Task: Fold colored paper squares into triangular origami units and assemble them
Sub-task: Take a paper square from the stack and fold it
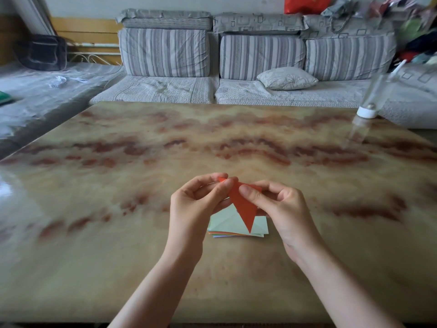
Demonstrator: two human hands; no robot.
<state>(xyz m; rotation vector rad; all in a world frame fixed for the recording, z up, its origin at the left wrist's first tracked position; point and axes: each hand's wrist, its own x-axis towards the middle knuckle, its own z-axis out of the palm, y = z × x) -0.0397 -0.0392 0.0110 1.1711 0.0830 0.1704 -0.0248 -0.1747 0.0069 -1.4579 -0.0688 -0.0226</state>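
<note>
A folded orange-red paper piece (242,204), a long triangle pointing down, is held in the air above the table. My left hand (194,209) pinches its upper left tip between thumb and fingers. My right hand (281,209) pinches its right edge, thumb on the front face. Directly beneath lies a small stack of colored paper squares (236,227), with a pale green creased sheet on top and several colored edges showing at its lower left.
The marble-patterned table (142,185) spreads wide around the stack. A clear bottle with a white cap (366,110) stands upside down at the far right edge. A grey striped sofa (212,67) with a small pillow (287,78) runs behind the table.
</note>
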